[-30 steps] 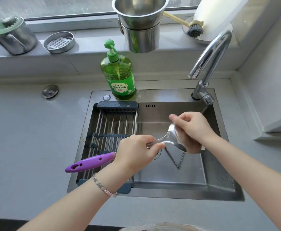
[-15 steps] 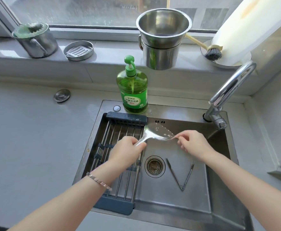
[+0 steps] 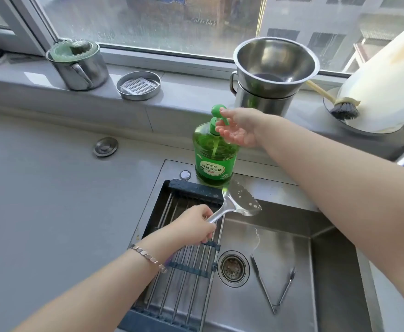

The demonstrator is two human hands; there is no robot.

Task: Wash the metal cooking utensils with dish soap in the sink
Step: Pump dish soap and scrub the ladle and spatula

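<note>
- Grey counter point(image 3: 40, 188) ran round a steel sink point(image 3: 335, 259), with a rain-spotted window behind the sill.
- On the sill at the left stood a metal mug point(image 3: 81, 70) with a green scrubber in it, and beside it a shallow round dish point(image 3: 138, 85).
- Over the drying rack point(image 3: 186, 267) in the sink's left half, the left hand point(image 3: 193, 227) gripped the spatula point(image 3: 243, 200) with fingers curled tight round its handle. Its wet, perforated blade slanted up over the sink's back edge.
- Just behind the blade, the green soap bottle point(image 3: 215, 161) stood on the sink's rim. The right hand point(image 3: 238, 128) had its thumb on the pump head, its fingers loose and its palm cupped under the spout, clasping nothing.
- Metal tongs point(image 3: 272, 286) lay splayed on the sink floor, right of the drain point(image 3: 233, 268).
- Two stacked steel pots point(image 3: 272, 75) sat on the sill, with a brush point(image 3: 342, 109) further right.
</note>
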